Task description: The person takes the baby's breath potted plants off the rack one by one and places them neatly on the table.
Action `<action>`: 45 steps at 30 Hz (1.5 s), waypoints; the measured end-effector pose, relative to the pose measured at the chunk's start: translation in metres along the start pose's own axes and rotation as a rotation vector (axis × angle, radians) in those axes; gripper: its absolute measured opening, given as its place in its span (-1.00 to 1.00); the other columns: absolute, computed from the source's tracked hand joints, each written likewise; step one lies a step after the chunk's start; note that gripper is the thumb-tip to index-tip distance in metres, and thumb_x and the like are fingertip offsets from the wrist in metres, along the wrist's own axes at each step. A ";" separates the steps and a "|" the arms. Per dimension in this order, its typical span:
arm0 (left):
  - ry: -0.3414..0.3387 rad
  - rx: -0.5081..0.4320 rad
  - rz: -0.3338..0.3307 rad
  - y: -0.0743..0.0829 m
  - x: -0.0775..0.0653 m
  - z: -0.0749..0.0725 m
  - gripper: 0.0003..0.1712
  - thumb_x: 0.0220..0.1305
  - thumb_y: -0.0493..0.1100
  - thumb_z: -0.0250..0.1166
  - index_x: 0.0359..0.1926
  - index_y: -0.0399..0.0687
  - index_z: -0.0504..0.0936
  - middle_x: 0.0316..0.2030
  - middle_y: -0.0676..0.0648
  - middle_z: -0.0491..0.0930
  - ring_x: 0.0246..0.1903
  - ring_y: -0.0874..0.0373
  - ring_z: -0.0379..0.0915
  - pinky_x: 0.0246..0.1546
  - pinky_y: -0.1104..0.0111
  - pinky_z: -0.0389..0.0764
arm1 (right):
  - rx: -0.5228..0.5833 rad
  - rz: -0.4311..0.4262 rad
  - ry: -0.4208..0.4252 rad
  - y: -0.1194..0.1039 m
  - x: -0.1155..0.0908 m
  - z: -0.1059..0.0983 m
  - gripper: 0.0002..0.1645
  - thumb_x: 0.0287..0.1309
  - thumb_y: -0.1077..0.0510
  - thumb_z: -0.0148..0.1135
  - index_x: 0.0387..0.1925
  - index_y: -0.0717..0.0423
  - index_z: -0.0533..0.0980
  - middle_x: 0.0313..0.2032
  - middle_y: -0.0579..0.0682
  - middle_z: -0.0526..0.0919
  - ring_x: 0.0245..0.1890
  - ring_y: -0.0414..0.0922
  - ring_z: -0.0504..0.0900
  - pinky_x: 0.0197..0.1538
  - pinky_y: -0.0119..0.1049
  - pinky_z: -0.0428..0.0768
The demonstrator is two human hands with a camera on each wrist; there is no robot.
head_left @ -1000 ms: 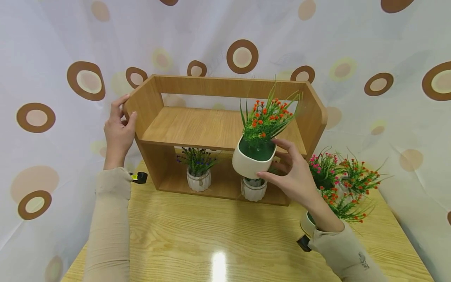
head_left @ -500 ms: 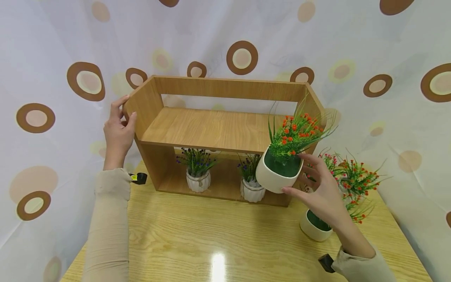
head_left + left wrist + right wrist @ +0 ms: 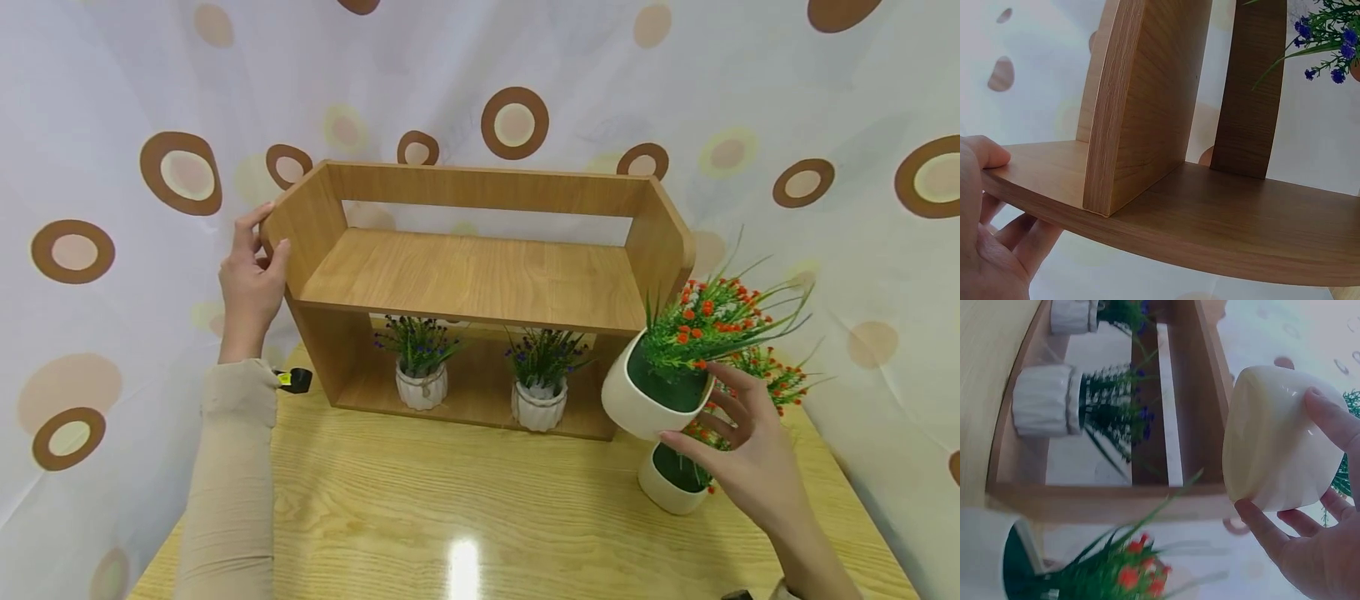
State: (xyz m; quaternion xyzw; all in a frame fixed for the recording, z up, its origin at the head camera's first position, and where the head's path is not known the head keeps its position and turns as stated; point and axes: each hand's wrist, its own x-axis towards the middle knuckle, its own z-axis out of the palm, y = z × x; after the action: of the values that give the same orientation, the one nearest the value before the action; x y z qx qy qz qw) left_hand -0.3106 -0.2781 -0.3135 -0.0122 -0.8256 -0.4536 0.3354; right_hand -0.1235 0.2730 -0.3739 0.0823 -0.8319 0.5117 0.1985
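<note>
My left hand (image 3: 253, 279) grips the left side panel of a wooden shelf (image 3: 465, 271), thumb on the inner face and fingers round the outside; the left wrist view shows this hand (image 3: 997, 231) pinching the board's edge. With my right hand (image 3: 757, 458) I hold a white flower pot (image 3: 652, 396) by its right side, tilted, in the air just right of the shelf. Orange-red flowers (image 3: 708, 321) and long grass blades rise from it. The right wrist view shows the white pot's (image 3: 1279, 444) underside between thumb and fingers.
Two ribbed white pots (image 3: 422, 387) with blue-purple flowers stand on the lower shelf board. Another cream pot (image 3: 671, 483) with orange-red flowers stands on the wooden table (image 3: 420, 500) below the held one. More orange-flowered plants (image 3: 783, 379) are behind it. A patterned curtain (image 3: 480, 67) hangs behind.
My right hand has carried the flower pot rightward and down, from in front of the upper shelf to beyond the shelf's right side. My left hand has stayed on the side panel.
</note>
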 end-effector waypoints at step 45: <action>-0.008 0.005 0.005 0.000 -0.002 -0.002 -0.44 0.54 0.06 0.12 0.46 0.61 0.29 0.42 -0.03 0.49 0.27 -0.11 0.57 0.20 -0.11 0.64 | -0.143 0.661 0.507 0.102 -0.049 -0.095 0.13 0.29 0.17 0.38 0.63 -0.33 -0.10 0.63 -0.15 -0.12 0.63 -0.06 0.03 0.53 -0.36 0.26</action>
State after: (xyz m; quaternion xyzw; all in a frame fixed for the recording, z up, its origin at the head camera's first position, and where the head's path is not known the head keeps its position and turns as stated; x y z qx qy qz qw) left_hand -0.3082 -0.2787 -0.3138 -0.0151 -0.8280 -0.4506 0.3334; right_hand -0.0904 0.4015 -0.4400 -0.3314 -0.7718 0.4929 0.2272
